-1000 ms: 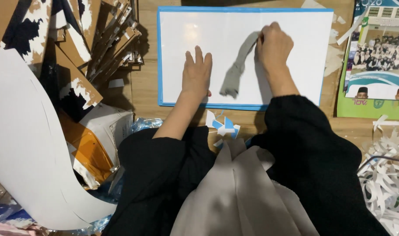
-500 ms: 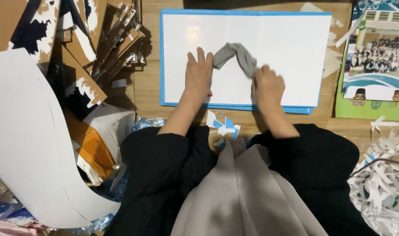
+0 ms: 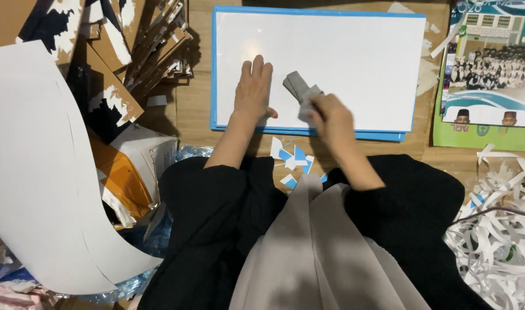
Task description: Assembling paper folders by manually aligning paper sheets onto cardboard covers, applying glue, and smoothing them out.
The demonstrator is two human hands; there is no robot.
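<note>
Wooden counter point(image 3: 196, 103) is seen from above, crowded on every side, and a blue-framed whiteboard point(image 3: 354, 51) is laid flat at its middle. The board's near edge is lined up just ahead of the person's lap, and its blue rim is visible along the left, top and bottom.

The left hand point(image 3: 254, 92) is pressed flat on the board's lower left part, fingers point(image 3: 257, 69) held straight and close together, thumb tip resting at the bottom frame. The right hand point(image 3: 331, 117) is set near the bottom edge, and a grey cloth point(image 3: 298, 86) is pinched in its curled fingers point(image 3: 317, 106); the cloth is bunched and laid against the white surface just beside the left hand. Most of the board's right and upper area is left open and unobstructed.

Along the left edge, a stack of torn cardboard pieces point(image 3: 142, 51) is crowded close to the frame. A large curved white sheet point(image 3: 38, 183) is spread over the far left. At the right, a printed group-photo poster point(image 3: 492, 74) is placed just beside the board's right edge, and a heap of shredded white paper point(image 3: 498, 229) is piled below it. Small blue-and-white paper scraps point(image 3: 291, 158) are scattered between the bottom frame and the black sleeves point(image 3: 216, 195).
</note>
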